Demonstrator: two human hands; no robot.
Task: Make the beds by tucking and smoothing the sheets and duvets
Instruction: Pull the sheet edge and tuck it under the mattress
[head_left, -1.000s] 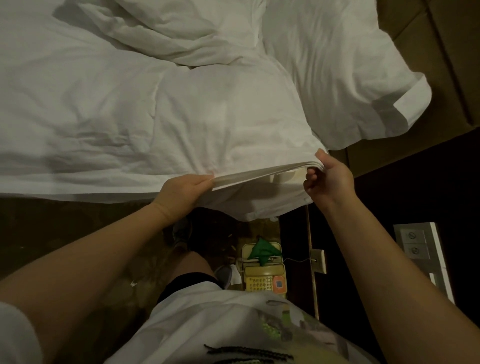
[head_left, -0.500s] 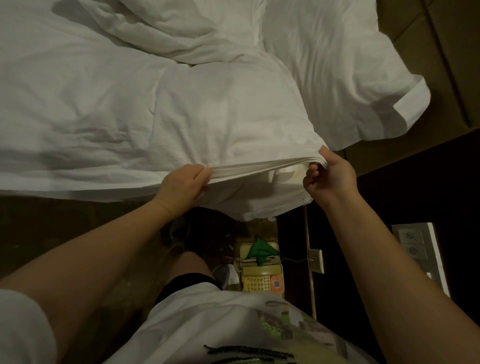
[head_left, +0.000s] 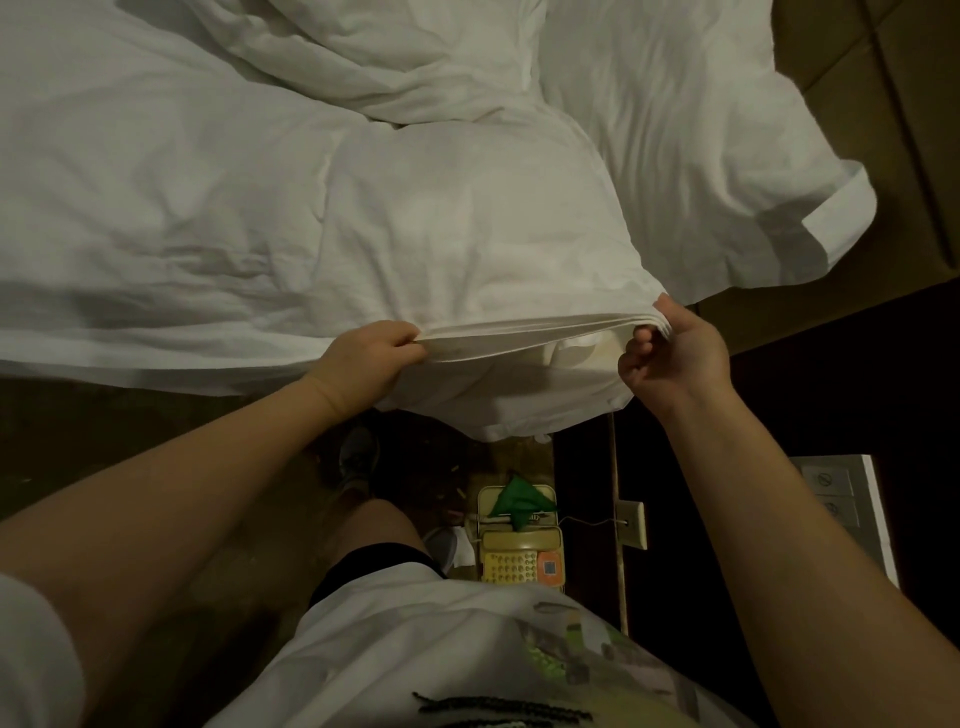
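A white duvet (head_left: 291, 218) lies rumpled across the bed, bunched into folds at the top. Its near corner edge (head_left: 530, 332) is lifted into a taut line of stacked layers between my two hands. My left hand (head_left: 371, 356) grips the edge with curled fingers. At the corner, my right hand (head_left: 672, 353) pinches the layers between thumb and fingers. Below the lifted edge a white sheet (head_left: 524, 400) hangs down the bed's side. A white pillow (head_left: 691, 135) lies at the upper right.
A brown headboard (head_left: 883, 104) runs along the right. On the floor below sits a yellowish telephone (head_left: 519, 551) with a green cloth on it, next to a wall socket (head_left: 631, 525). A switch panel (head_left: 836, 499) is at the right. My shoe (head_left: 358, 457) stands by the bed.
My left hand's fingers have curled tighter round the duvet edge. Both hands have drawn the edge a little higher and tauter; the right hand keeps its pinch at the corner.
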